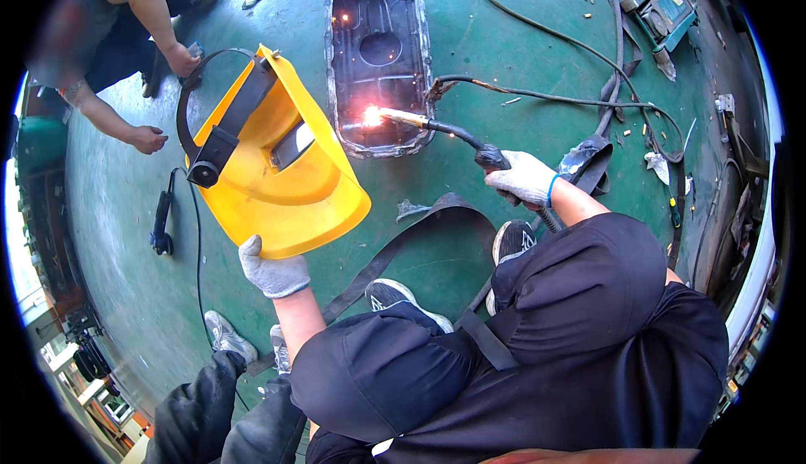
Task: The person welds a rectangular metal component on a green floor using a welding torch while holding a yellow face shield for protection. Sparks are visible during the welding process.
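My gloved right hand (525, 180) is closed round the handle of a black welding torch (460, 134). Its pale nozzle points left, and a bright arc with sparks glows at the tip, over the near part of a dark metal oil pan (359, 86) lying on the floor. In my gloved left hand (274, 269) is the lower edge of a yellow welding mask (277, 166). The mask is tilted with its hollow inside and black headband toward me, left of the pan. Some of the left fingers are hidden behind the mask.
A dark cable (554, 94) loops across the green floor at right, near a green jack-like machine (663, 6). A black strap (395, 254) lies before my shoes. A black corded power tool (162, 222) lies at left. One person (126, 44) squats far left; another's legs (201, 405) are close beside me.
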`<state>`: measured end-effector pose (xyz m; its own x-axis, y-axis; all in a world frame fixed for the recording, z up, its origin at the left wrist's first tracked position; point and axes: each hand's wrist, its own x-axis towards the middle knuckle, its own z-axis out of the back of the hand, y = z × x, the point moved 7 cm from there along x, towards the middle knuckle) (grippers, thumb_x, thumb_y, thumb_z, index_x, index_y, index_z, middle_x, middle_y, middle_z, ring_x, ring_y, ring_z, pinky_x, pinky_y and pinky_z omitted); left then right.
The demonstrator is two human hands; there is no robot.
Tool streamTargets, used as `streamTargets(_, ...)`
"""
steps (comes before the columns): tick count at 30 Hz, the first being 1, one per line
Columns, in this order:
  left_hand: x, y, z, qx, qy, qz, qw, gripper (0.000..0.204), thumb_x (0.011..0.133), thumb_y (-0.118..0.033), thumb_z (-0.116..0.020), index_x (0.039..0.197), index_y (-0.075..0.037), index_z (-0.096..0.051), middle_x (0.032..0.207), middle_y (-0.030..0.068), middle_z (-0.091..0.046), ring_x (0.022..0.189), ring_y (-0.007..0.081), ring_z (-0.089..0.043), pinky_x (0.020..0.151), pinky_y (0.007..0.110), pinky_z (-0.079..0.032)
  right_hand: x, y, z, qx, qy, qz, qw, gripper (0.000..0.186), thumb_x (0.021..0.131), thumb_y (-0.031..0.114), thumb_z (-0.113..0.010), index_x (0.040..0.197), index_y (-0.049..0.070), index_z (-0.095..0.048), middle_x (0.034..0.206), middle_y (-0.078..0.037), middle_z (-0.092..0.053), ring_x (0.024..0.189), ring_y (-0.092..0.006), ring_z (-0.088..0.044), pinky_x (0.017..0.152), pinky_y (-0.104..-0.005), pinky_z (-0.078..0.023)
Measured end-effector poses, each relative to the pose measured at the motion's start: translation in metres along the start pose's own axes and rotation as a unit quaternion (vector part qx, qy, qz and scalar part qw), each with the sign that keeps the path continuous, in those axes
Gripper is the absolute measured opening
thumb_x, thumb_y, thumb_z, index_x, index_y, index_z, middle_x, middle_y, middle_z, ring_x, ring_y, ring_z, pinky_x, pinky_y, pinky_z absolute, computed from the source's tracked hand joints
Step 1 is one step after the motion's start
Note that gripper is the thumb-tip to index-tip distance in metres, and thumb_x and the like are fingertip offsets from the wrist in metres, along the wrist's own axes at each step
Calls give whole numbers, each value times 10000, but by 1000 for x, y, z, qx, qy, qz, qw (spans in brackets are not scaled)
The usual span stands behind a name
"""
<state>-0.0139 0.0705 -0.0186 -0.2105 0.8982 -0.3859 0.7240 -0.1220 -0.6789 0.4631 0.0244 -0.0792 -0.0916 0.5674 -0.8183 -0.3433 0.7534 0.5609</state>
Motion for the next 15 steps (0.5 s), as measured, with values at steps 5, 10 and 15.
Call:
streamTargets(5, -1, 0, 2, -8, 4, 11, 1000, 689, 902, -194, -620, 1559, -25, -495, 1537, 176, -600, 1420, 389, -580, 1211, 583, -443, -2, 3, 0, -28, -4, -3, 1000, 296, 942, 329, -736, 1048, 67, -648, 796, -24, -634, 638, -129, -607, 579, -329, -529)
streamTargets(10, 0, 11, -9, -9, 31, 26, 999, 673, 904, -179, -616, 1544, -3, -503, 1525, 178, -608, 1414, 385, -584, 1223, 560, -432, -3, 4, 1, -23, 2, 1, 1000, 304, 946, 335, -732, 1052, 64, -645, 802, -29, -640, 638, -131, -610, 577, -330, -531)
streamTargets(15, -1, 32, -21, 8, 48, 61, 997, 656, 888, -150, -606, 1521, 4, -530, 1492, 170, -628, 1387, 372, -600, 1211, 541, -444, 1, 2, 0, -20, 2, -7, 1000, 303, 942, 330, -737, 1047, 62, -642, 799, -35, -642, 628, -132, -608, 568, -327, -523)
